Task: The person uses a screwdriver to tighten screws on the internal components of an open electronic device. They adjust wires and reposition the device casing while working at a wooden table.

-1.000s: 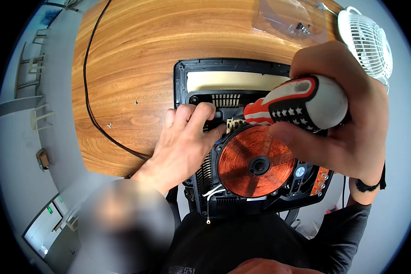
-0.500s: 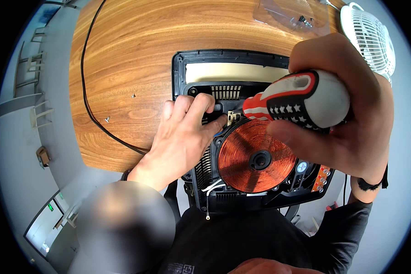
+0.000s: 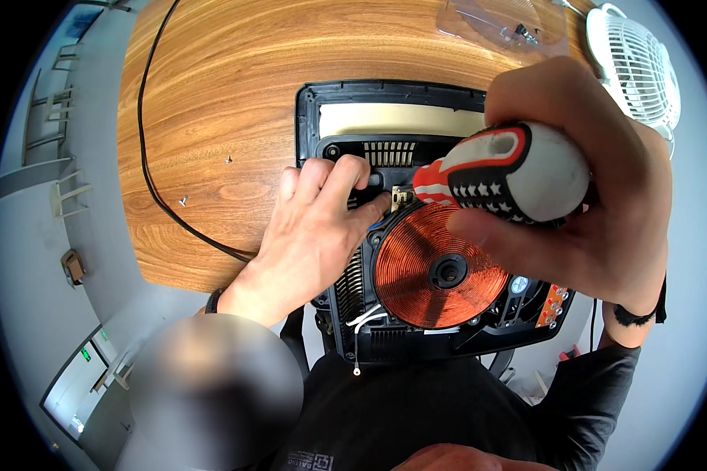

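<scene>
An opened induction cooker with a black housing (image 3: 495, 340) rests at the table's near edge, its round copper coil (image 3: 416, 275) exposed. My right hand (image 3: 605, 196) is wrapped round a screwdriver (image 3: 503, 174) with a thick grey, red and black star-patterned handle. The handle leans so that its red and white neck points left, at a small circuit board (image 3: 402, 198) beside the coil; the tool's tip cannot be made out. My left hand (image 3: 310, 228) has its fingers bent over the housing's left side, and its thumb presses against the small board.
Two small screws (image 3: 183, 202) lie on the wooden table (image 3: 212, 102) at left, near a black cable (image 3: 143, 141). A clear plastic tray (image 3: 479, 23) with small dark parts stands at the back. A white fan (image 3: 636, 71) is at far right. White wires (image 3: 361, 318) hang off the housing's front.
The screwdriver and my right hand have shifted slightly left. My left hand keeps its place on the board.
</scene>
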A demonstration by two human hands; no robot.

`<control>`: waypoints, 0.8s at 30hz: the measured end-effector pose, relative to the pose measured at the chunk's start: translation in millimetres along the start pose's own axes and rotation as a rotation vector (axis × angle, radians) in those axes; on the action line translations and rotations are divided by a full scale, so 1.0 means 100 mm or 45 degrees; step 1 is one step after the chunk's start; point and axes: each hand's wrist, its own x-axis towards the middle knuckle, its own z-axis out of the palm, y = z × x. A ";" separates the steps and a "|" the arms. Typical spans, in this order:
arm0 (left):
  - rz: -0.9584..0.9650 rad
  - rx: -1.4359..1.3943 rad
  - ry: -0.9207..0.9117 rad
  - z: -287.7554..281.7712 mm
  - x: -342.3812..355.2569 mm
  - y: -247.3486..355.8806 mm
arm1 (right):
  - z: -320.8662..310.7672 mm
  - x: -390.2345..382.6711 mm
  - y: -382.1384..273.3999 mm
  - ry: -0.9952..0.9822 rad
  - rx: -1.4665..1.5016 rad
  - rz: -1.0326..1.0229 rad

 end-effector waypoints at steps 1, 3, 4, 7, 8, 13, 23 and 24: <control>0.004 0.004 -0.002 0.00 0.00 0.00 | 0.01 0.00 -0.01 0.006 -0.002 0.011; -0.008 -0.033 0.002 0.00 0.00 0.00 | 0.03 -0.02 -0.05 0.005 -0.016 0.054; -0.017 -0.052 0.006 0.01 0.00 0.00 | 0.03 -0.02 -0.07 0.003 -0.027 0.068; -0.012 -0.063 0.025 0.02 0.00 -0.01 | 0.04 -0.04 -0.14 -0.014 -0.085 0.072; -0.006 -0.068 0.032 0.02 0.00 -0.01 | 0.04 -0.05 -0.16 -0.030 -0.105 0.058; 0.027 -0.082 0.071 0.03 -0.01 -0.03 | 0.05 -0.12 -0.30 -0.098 -0.166 0.075; 0.054 -0.031 0.054 0.03 -0.03 -0.02 | 0.11 -0.19 -0.34 0.025 -0.201 -0.008; 0.054 -0.043 0.058 0.03 -0.03 -0.02 | 0.11 -0.19 -0.36 0.019 -0.204 0.002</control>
